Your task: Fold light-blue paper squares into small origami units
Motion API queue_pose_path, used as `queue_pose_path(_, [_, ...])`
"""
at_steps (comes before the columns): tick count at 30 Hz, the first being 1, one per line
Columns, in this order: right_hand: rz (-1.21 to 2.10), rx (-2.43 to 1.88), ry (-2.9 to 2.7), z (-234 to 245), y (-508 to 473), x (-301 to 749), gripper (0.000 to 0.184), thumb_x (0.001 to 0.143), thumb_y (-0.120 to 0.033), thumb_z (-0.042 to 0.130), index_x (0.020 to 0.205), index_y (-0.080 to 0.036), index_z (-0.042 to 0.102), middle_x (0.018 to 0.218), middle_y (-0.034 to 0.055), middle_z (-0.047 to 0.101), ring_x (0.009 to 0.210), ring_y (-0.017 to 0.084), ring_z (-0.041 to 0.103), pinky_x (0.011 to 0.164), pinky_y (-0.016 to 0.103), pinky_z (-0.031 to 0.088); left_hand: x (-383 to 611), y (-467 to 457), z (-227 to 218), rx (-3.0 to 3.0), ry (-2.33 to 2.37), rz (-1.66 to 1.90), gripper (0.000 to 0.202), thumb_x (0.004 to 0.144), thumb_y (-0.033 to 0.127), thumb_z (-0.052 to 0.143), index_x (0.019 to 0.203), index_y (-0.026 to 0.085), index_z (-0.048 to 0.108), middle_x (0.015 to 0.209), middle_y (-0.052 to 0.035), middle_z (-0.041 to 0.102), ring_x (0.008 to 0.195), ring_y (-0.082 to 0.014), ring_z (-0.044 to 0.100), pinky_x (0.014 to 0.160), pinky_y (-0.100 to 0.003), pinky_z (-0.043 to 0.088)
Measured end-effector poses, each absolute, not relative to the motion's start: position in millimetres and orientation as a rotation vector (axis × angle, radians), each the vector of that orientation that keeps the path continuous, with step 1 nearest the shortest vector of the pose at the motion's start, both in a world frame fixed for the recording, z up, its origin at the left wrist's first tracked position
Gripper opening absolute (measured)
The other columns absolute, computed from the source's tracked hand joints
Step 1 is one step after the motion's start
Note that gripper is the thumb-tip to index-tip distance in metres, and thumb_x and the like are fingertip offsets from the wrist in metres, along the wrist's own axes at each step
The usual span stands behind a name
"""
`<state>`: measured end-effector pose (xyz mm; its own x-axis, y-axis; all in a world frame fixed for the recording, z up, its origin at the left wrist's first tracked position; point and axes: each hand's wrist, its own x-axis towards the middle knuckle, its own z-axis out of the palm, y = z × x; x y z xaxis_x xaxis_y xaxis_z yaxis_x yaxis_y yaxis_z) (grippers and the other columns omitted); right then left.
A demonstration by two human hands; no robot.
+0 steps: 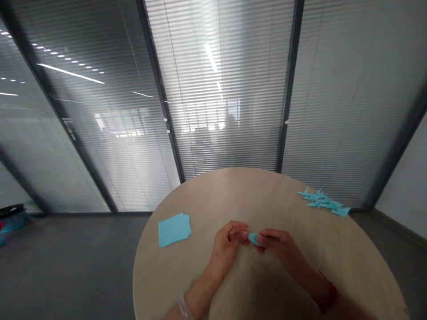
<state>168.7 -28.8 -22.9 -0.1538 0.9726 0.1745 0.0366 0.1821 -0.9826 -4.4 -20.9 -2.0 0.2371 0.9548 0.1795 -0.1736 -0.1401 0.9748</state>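
Observation:
A small piece of folded blue paper (254,238) is held between my hands, above the middle of the table. My left hand (231,235) pinches its left end, thumb against fingers. On the other side, my right hand (278,242) grips the paper's right part between thumb and fingers. The fingers cover much of the paper, so its full folded shape is hidden. A stack of flat blue paper sheets (174,230) lies to the left of my left hand. Several folded blue paper cranes (322,200) sit in a cluster at the right far edge.
The round wooden table (230,189) fills the lower middle. Beyond it stand glass partitions with blinds (230,146) and dark frames. A white wall (405,178) rises at the right. On the grey floor (83,262) at far left is a dark and blue object (15,218), cut off.

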Motion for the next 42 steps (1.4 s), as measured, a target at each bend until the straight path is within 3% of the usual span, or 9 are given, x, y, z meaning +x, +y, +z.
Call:
queue_pose_path(5, [1.282,-0.996,-1.294,-27.0,-25.2,166.8,0.041,0.063,-0.056,0.074,0.076,-0.018,0.064,0.061,0.0013,0.067,0.059,0.019,0.062,0.061,0.032,0.048,-4.8,-19.8,-1.0,1.308,0.800,1.153,0.039,0.069,0.040,0.074,0.098,0.016,0.064,0.069,-0.0016,0.069,0.062,-0.0151,0.064,0.063,-0.027,0.050])
queue_pose_path(11, [1.262,-0.927,-1.270,-38.4,-17.0,163.5,0.048,0.061,-0.058,0.075,0.070,-0.023,0.044,0.060,-0.0024,0.061,0.055,0.017,0.059,0.057,0.031,0.047,-3.9,-18.0,-4.8,1.290,0.851,1.150,0.025,0.061,0.030,0.079,0.078,0.015,0.070,0.066,-0.0025,0.070,0.061,-0.0148,0.063,0.063,-0.027,0.050])
queue_pose_path(18, [1.024,-1.040,-1.388,-50.0,-13.7,165.6,0.041,0.071,-0.059,0.067,0.071,-0.021,0.053,0.066,-0.0021,0.054,0.055,0.014,0.052,0.050,0.026,0.044,-2.5,-17.9,-7.3,1.419,0.950,1.164,0.011,0.065,0.022,0.073,0.074,0.017,0.075,0.072,-0.0038,0.074,0.065,-0.0155,0.065,0.063,-0.025,0.050])
queue_pose_path(23, [1.123,-0.971,-1.409,-53.8,-13.6,162.4,0.045,0.070,-0.065,0.064,0.074,-0.021,0.055,0.069,0.0003,0.058,0.060,0.016,0.056,0.054,0.028,0.048,-2.9,-22.1,-5.5,1.555,0.996,1.177,0.013,0.072,0.024,0.068,0.081,0.019,0.076,0.082,-0.0052,0.077,0.076,-0.0199,0.069,0.073,-0.028,0.054])
queue_pose_path(27, [1.186,-0.950,-1.434,-54.5,-14.8,161.4,0.043,0.069,-0.060,0.069,0.081,-0.021,0.056,0.074,0.0006,0.062,0.062,0.016,0.059,0.059,0.029,0.050,-3.3,-24.3,-3.4,1.659,1.015,1.190,0.014,0.075,0.024,0.066,0.085,0.020,0.075,0.085,-0.0045,0.077,0.079,-0.0197,0.070,0.074,-0.028,0.054])
queue_pose_path(35, [1.097,-0.927,-1.475,-49.4,-15.6,165.0,0.040,0.083,-0.059,0.053,0.082,-0.021,0.063,0.081,0.0051,0.065,0.079,0.022,0.063,0.065,0.032,0.054,-3.0,-23.9,-4.2,1.690,1.059,1.204,0.021,0.073,0.011,0.060,0.089,0.017,0.072,0.082,-0.0047,0.075,0.074,-0.0172,0.068,0.069,-0.025,0.053])
queue_pose_path(42, [0.973,-1.007,-1.511,-48.0,-18.8,165.6,0.033,0.083,-0.052,0.058,0.084,-0.020,0.067,0.082,0.0051,0.068,0.074,0.021,0.064,0.068,0.031,0.053,-4.8,-16.9,-10.0,1.548,1.066,1.201,0.014,0.071,0.015,0.062,0.082,0.016,0.069,0.075,-0.0039,0.069,0.068,-0.0156,0.064,0.063,-0.025,0.051])
